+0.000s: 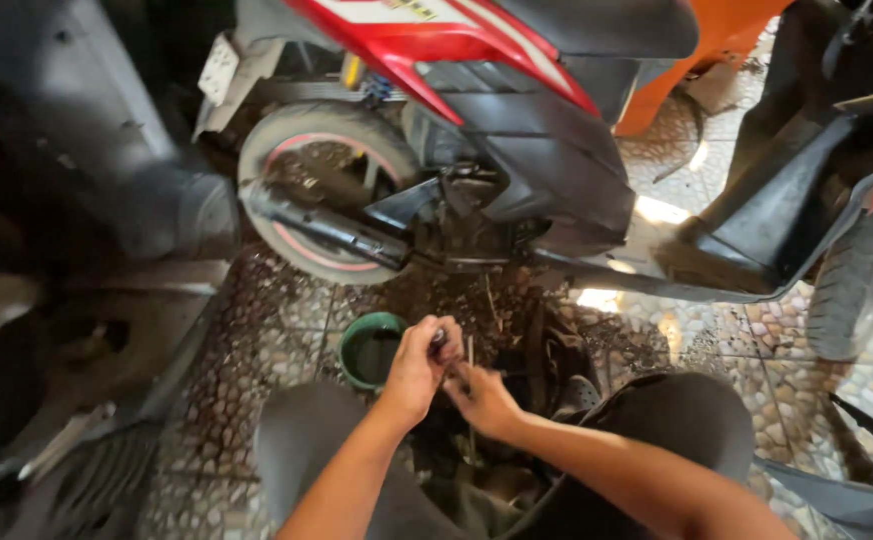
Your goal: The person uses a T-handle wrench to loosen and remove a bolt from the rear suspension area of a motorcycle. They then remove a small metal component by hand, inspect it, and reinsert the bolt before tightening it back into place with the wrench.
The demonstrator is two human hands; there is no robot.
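While crouched beside the red-and-black scooter (517,130), the person's left hand (419,365) and right hand (482,398) both grasp a small dark metal part (441,342) above the green round oil-filled bowl (371,349); next likely calls for steady twisting.

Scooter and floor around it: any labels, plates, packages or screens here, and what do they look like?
Number plate: behind the scooter's rear wheel, upper left; small white tilted rectangle, blurred.
Decal: on the red scooter panel at the top edge; yellow and white patch.
No packages or screens in view.
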